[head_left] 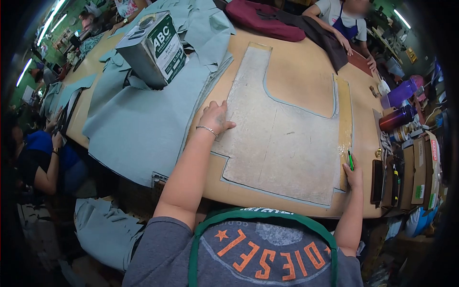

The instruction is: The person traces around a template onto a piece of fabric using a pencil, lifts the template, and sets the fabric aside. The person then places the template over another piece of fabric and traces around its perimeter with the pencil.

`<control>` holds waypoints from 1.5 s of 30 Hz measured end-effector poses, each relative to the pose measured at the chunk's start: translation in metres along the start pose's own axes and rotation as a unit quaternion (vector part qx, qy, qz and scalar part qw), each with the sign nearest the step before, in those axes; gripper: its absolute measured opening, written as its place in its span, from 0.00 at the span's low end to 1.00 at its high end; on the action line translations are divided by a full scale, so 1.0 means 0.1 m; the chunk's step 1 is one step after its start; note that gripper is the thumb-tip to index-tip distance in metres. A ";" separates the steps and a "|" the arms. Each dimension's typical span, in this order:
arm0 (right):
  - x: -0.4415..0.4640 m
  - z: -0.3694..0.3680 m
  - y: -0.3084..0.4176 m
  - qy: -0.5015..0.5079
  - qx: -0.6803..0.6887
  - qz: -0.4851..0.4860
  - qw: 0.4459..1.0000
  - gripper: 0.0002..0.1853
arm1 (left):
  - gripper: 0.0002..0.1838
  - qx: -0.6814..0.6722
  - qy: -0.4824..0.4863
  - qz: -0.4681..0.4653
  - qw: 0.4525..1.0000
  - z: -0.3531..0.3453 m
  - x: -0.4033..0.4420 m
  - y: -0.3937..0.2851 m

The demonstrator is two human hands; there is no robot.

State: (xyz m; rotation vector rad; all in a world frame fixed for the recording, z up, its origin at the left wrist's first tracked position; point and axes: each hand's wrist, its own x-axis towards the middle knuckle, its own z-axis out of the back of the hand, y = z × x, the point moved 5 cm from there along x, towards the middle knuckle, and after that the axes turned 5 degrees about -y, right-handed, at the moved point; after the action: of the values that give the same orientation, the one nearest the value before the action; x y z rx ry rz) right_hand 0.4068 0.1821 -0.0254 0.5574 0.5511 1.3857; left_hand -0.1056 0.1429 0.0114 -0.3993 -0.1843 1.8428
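Observation:
A large worn pattern template point(291, 148), grey-beige with a yellow taped strip along its right side, lies flat on the wooden table. A thin rim of blue-grey material shows under its edges. My left hand point(216, 118) rests on the template's left edge, fingers spread and thumb pointing right. At the lower right edge, my right hand point(354, 175) grips a green pen point(351, 160), held upright beside the yellow strip. Left of the template, blue-grey sheets point(138, 119) lie stacked, with a metal can point(155, 50) labelled ABC standing on them.
Maroon cloth point(263, 19) lies at the table's far side, where a person point(342, 28) handles a brown piece. Bottles and cardboard boxes point(420, 167) line the right edge. Another person point(43, 158) sits at the left. Blue-grey scraps point(105, 232) hang below the table.

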 end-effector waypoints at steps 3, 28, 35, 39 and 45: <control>-0.01 0.01 -0.02 0.001 0.005 0.010 1.000 0.30 | 0.44 -0.022 -0.021 -0.007 1.000 -0.03 0.00 0.03; -0.05 0.01 0.01 0.024 0.070 -0.062 0.995 0.29 | 0.41 -0.123 -0.036 -0.027 0.991 -0.04 -0.15 0.16; -0.14 0.02 0.17 0.012 0.028 -0.068 0.997 0.26 | 0.41 -0.108 -0.042 -0.028 0.993 -0.05 -0.12 0.16; -0.08 0.04 0.04 -0.007 -0.021 -0.042 0.999 0.27 | 0.41 -0.100 -0.048 -0.040 0.993 -0.09 -0.08 0.16; -0.14 0.06 0.17 -0.008 -0.043 -0.077 0.996 0.27 | 0.41 -0.075 -0.051 -0.058 0.994 -0.12 -0.05 0.16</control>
State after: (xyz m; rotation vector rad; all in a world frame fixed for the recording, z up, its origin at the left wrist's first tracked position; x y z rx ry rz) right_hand 0.3968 0.1699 -0.0093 0.4465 0.5086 1.2517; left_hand -0.1142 0.1322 -0.0040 -0.3904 -0.4086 1.7421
